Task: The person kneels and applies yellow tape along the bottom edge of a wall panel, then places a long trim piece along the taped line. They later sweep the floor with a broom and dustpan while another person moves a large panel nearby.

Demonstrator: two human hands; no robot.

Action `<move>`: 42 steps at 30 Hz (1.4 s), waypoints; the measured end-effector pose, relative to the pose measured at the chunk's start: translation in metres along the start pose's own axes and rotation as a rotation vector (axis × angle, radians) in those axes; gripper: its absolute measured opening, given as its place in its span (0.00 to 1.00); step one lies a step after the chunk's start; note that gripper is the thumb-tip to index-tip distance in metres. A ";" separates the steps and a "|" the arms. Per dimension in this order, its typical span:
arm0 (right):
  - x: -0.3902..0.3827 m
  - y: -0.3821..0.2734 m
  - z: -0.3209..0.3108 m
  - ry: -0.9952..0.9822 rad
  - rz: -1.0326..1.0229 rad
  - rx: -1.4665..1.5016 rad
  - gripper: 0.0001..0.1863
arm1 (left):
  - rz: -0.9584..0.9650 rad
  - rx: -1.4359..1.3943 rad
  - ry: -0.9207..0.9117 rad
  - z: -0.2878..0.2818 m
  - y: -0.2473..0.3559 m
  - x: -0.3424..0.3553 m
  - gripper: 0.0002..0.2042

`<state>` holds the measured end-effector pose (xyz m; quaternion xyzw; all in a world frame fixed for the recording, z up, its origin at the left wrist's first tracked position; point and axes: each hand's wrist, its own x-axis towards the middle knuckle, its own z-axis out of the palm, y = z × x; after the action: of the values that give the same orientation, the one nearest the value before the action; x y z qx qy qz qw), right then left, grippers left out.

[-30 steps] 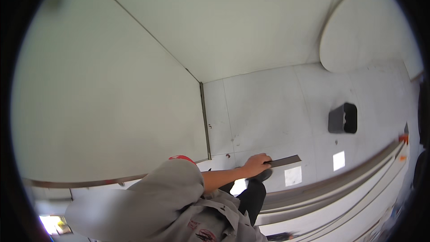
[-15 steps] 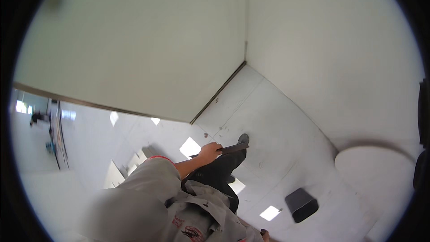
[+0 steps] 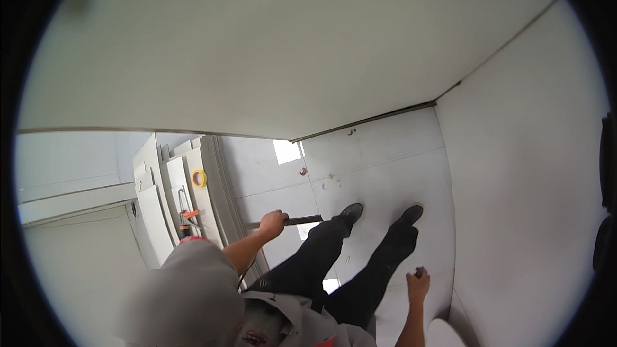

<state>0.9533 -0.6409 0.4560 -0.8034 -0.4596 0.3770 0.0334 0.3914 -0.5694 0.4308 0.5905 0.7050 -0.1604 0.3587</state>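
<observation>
My left hand (image 3: 273,225) is closed around a long, narrow dark strip (image 3: 304,220). The strip sticks out on both sides of the fist, at about thigh height beside my left leg. On the other side, my right hand (image 3: 418,287) hangs out from my body with its fingers curled. A small dark object (image 3: 420,272) shows at those fingers, too small to name. Both of my dark shoes (image 3: 352,212) are on the pale floor, the left foot nearer the strip.
A large white panel wall (image 3: 257,51) fills the far side and meets a right-hand wall (image 3: 514,173) at a corner. To the left, stacked white boards (image 3: 172,180) carry a yellow tape roll (image 3: 200,178) and an orange-and-black tool (image 3: 188,215). A white rounded thing (image 3: 443,334) stands at lower right.
My view has turned, and the wall corner has shifted right. The stacked boards show clearly at left; the dark bin has left view. My right hand has come further into view.
</observation>
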 end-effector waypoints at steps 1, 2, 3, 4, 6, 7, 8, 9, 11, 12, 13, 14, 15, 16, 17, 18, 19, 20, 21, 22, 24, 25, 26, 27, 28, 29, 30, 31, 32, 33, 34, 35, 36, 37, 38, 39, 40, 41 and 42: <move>0.052 -0.007 0.009 -0.016 -0.017 0.006 0.22 | -0.020 -0.016 0.007 0.018 0.003 0.018 0.09; 0.102 -0.016 0.020 -0.030 -0.031 0.013 0.22 | -0.037 -0.032 0.014 0.036 0.007 0.040 0.09; 0.155 -0.024 0.039 -0.038 -0.110 -0.018 0.23 | -0.061 -0.040 0.010 0.054 0.007 0.061 0.09; 0.197 -0.031 0.058 -0.049 -0.163 -0.042 0.23 | -0.075 -0.035 -0.014 0.072 0.008 0.084 0.09; 0.275 -0.052 0.091 -0.098 -0.247 -0.128 0.23 | -0.109 -0.051 -0.043 0.113 0.008 0.133 0.09; 0.307 -0.059 0.112 -0.117 -0.332 -0.189 0.23 | -0.124 -0.068 -0.042 0.133 0.006 0.159 0.09; 0.338 -0.063 0.132 -0.124 -0.420 -0.249 0.23 | -0.131 -0.085 -0.034 0.143 0.012 0.187 0.09; 0.364 -0.066 0.150 -0.128 -0.505 -0.309 0.23 | -0.116 -0.115 -0.111 0.149 0.012 0.213 0.12; 0.407 -0.072 0.179 -0.163 -0.685 -0.420 0.22 | -0.162 -0.227 0.111 0.177 0.007 0.272 0.16; 0.423 -0.076 0.194 -0.174 -0.773 -0.471 0.21 | -0.180 -0.277 0.224 0.186 -0.001 0.300 0.18; 0.441 -0.072 0.210 -0.164 -0.847 -0.514 0.21 | -0.192 -0.304 0.312 0.189 -0.013 0.335 0.18; 0.456 -0.068 0.223 -0.152 -0.925 -0.559 0.21 | -0.205 -0.334 0.402 0.189 -0.023 0.368 0.19; 0.476 -0.063 0.231 -0.123 -0.991 -0.612 0.21 | -0.266 -0.496 0.484 0.186 -0.033 0.399 0.18; 0.492 -0.060 0.240 -0.131 -1.066 -0.697 0.20 | -0.317 -0.668 0.562 0.183 -0.049 0.424 0.17; 0.500 -0.058 0.246 -0.144 -1.130 -0.801 0.20 | -0.309 -0.788 0.578 0.184 -0.075 0.440 0.14; 0.508 -0.054 0.244 -0.202 -1.194 -0.813 0.20 | -0.194 -0.858 0.649 0.186 -0.091 0.455 0.13; 0.516 -0.058 0.239 -0.269 -1.254 -0.827 0.21 | -0.186 -0.797 0.644 0.187 -0.105 0.467 0.12; 0.524 -0.078 0.226 -0.406 -1.255 -0.866 0.21 | -0.195 -0.754 0.658 0.182 -0.097 0.480 0.14; 0.526 -0.100 0.212 -0.545 -1.261 -0.882 0.20 | -0.291 -0.746 0.585 0.175 -0.093 0.487 0.15; 0.536 -0.104 0.211 -0.458 -1.247 -0.712 0.22 | -0.258 -0.790 0.626 0.173 -0.097 0.490 0.15; 0.576 -0.108 0.212 -0.418 -0.994 -0.278 0.26 | -0.213 -0.819 0.653 0.158 -0.072 0.501 0.15; 0.597 -0.126 0.217 -0.483 -0.786 -0.004 0.28 | -0.214 -0.889 0.716 0.165 -0.090 0.496 0.15; 0.617 -0.149 0.218 -0.447 -0.672 0.068 0.32 | -0.214 -0.960 0.770 0.174 -0.103 0.495 0.15; 0.653 -0.140 0.225 -0.229 -0.652 0.231 0.28 | -0.179 -1.011 0.797 0.165 -0.084 0.510 0.15; 0.682 -0.143 0.223 -0.170 -0.581 0.279 0.25 | -0.176 -1.054 0.831 0.160 -0.074 0.512 0.15; 0.702 -0.154 0.224 -0.137 -0.521 0.331 0.22 | -0.201 -1.005 0.842 0.162 -0.082 0.510 0.15; 0.717 -0.158 0.221 -0.096 -0.500 0.428 0.19 | -0.195 -1.017 0.832 0.160 -0.075 0.514 0.15; 0.730 -0.163 0.221 -0.054 -0.477 0.522 0.17 | -0.190 -1.031 0.819 0.156 -0.068 0.515 0.15; 0.734 -0.172 0.227 -0.029 -0.461 0.615 0.15 | -0.202 -1.041 0.816 0.159 -0.071 0.512 0.15; 0.735 -0.177 0.230 0.005 -0.432 0.612 0.14 | -0.198 -1.069 0.824 0.161 -0.072 0.511 0.16; 0.732 -0.184 0.236 0.032 -0.403 0.609 0.12 | -0.218 -1.043 0.830 0.165 -0.081 0.507 0.16; 0.730 -0.189 0.239 0.064 -0.375 0.603 0.11 | -0.233 -1.022 0.834 0.168 -0.087 0.505 0.16; 0.727 -0.192 0.241 0.056 -0.367 0.663 0.11 | -0.246 -1.002 0.837 0.171 -0.090 0.507 0.16; 0.727 -0.193 0.242 0.055 -0.359 0.723 0.10 | -0.231 -1.050 0.892 0.170 -0.084 0.509 0.08; 0.727 -0.193 0.240 0.055 -0.351 0.782 0.10 | -0.207 -1.099 0.892 0.168 -0.080 0.510 0.08; 0.728 -0.191 0.236 0.067 -0.330 0.796 0.09 | -0.183 -1.148 0.891 0.166 -0.074 0.512 0.08; 0.727 -0.194 0.234 0.069 -0.311 0.814 0.09 | -0.165 -1.191 0.897 0.168 -0.075 0.511 0.08; 0.727 -0.196 0.231 0.072 -0.292 0.832 0.09 | -0.233 -0.990 0.854 0.166 -0.081 0.510 0.16; 0.725 -0.196 0.226 0.136 -0.266 0.816 0.09 | -0.243 -0.989 0.851 0.169 -0.083 0.508 0.16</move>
<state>0.8824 -0.0406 -0.0438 -0.6813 -0.3689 0.4664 0.4269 0.3432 -0.3350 -0.0554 0.2842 0.8373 0.3899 0.2572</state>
